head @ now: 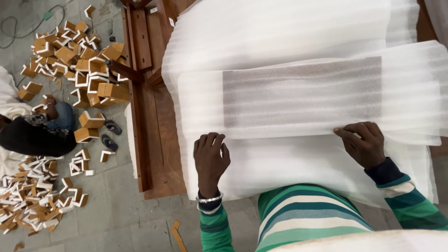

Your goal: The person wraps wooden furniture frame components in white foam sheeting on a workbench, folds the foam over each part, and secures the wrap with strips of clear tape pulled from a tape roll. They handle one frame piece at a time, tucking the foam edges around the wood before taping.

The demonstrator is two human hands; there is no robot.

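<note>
A wide sheet of white foam wrap point(289, 42) covers the table. A grey rectangular panel point(302, 92) shows through a folded layer of it. My left hand point(211, 158) lies flat on the foam near the fold's lower left, palm down, fingers spread. My right hand point(363, 142) presses on the folded foam edge at the lower right, fingers bent onto the sheet. Neither hand grips anything. Striped green sleeves cover both my arms.
A brown wooden frame point(142, 93) runs along the table's left side. Heaps of brown-and-white cardboard corner pieces point(79, 60) lie on the grey floor at left. Another person point(32, 130) sits among them. A cable point(18, 28) curls at the top left.
</note>
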